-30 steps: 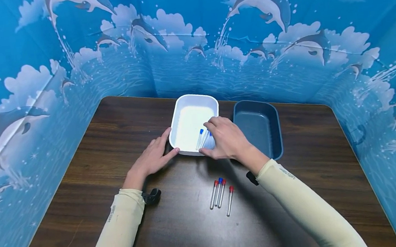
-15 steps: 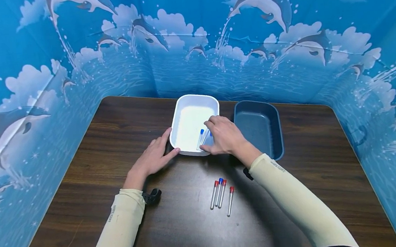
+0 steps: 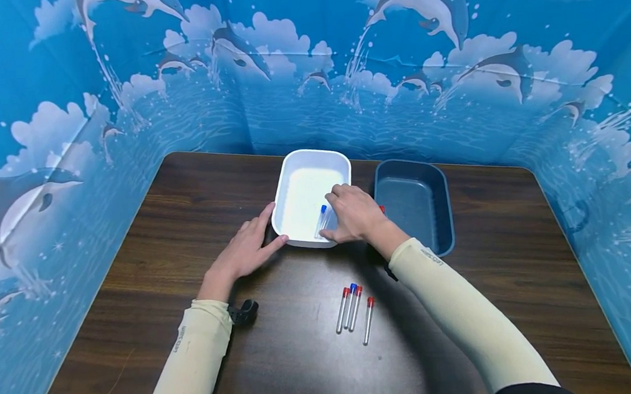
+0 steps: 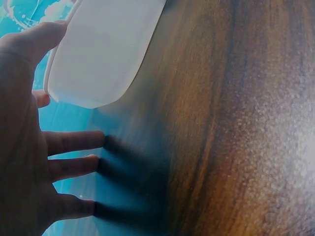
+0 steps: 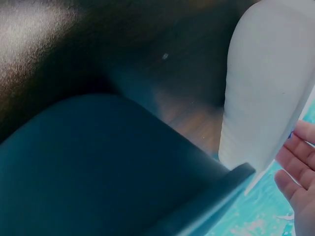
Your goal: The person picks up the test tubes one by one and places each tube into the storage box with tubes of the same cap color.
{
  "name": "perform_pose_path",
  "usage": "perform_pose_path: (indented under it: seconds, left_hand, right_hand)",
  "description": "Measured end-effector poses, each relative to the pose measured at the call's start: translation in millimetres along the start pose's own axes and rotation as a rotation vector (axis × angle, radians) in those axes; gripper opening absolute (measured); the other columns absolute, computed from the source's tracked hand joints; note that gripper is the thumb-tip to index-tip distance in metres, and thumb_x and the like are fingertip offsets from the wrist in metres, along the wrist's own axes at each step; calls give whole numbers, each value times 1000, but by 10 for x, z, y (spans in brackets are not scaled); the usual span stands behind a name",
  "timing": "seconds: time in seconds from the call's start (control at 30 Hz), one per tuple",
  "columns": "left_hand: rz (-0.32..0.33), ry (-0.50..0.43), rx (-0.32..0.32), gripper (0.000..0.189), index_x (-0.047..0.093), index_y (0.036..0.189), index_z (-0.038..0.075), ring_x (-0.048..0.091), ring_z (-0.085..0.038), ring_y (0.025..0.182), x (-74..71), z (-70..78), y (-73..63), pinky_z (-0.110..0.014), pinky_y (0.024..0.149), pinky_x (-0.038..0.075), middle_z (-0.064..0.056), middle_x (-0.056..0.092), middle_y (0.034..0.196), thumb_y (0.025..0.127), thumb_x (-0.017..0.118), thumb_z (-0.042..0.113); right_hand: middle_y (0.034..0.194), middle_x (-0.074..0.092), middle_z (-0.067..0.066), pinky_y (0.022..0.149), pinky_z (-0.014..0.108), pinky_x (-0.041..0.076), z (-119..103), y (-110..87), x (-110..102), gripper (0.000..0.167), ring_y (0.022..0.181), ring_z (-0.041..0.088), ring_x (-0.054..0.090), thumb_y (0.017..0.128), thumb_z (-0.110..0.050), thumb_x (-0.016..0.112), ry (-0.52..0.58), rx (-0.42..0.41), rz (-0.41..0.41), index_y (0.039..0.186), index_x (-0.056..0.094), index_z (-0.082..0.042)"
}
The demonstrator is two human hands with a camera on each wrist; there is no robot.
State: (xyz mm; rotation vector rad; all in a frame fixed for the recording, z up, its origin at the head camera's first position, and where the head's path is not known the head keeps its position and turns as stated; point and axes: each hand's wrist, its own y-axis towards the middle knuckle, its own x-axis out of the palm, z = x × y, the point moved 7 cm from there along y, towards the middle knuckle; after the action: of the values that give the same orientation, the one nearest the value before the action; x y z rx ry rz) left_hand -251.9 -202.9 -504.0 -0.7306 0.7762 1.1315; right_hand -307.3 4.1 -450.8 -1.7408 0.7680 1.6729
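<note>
My left hand steadies the near left corner of a white plastic box, thumb on its front and a fingertip on its side. In the left wrist view the remaining fingers spread straight, away from the box. My right hand reaches over the box's near right corner, its fingers bent downward inside. Beside the right thumb, a blue-capped test tube lies in the box. In the right wrist view a speck of blue shows at the fingertips; I cannot tell whether they pinch a tube.
A dark blue bin stands right of the white box, with a red cap showing at its left side. On the table nearer me lie several test tubes, most red-capped and one blue-capped. A dolphin-print curtain hangs behind.
My right forearm has swung slightly left, uncovering a red cap by the dark bin. The right fingers now cover a second blue cap seen earlier. My left hand stays at the corner.
</note>
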Motion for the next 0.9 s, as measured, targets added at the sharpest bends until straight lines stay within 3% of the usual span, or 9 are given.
perform_pose_path:
  seconds: [0.33,0.57,0.9]
  left_hand:
    - [-5,1,5,89,-3,158,32,37,-32,133,6,-10,3,-57,105,33,-11,31,156,91,37,75]
    - [1,-5,8,90,2,159,26,36,-34,135,1,9,-8,-58,105,33,-13,33,155,92,39,72]
    - [3,-3,5,89,-1,158,31,38,-33,133,-12,13,-10,-58,105,33,-13,33,155,92,40,73]
  right_hand:
    - [131,55,13,104,45,40,-1,83,60,83,116,28,51,80,-65,64,-21,-27,-42,137,54,-5]
    - [130,55,12,105,44,39,2,137,113,82,116,27,49,80,-65,64,-28,-20,-84,136,54,-7]
    - [127,57,11,104,45,40,3,227,172,80,113,26,51,79,-66,65,-50,-2,-123,133,56,-8]
